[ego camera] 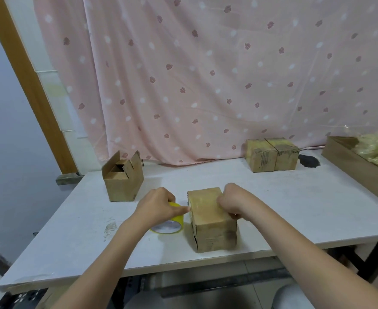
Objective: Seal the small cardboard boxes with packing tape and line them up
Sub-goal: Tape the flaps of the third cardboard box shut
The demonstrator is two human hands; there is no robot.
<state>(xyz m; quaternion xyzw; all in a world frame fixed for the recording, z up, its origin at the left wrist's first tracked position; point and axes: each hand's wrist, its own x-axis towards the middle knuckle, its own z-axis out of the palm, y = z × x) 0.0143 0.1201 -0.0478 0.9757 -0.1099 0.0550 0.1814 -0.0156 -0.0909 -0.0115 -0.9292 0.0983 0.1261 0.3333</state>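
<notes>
Both hands on the closed box, left hand gripping tape roll, right hand curled on top pressing tape down; looks mid-seal, next probably tearing it off.

The left hand covers most of the yellow tape roll, so its grip cannot be made out. The right hand hides the closed box's right top edge. At the table's right edge, the long carton of blurred yellowish material runs out of frame.
</notes>
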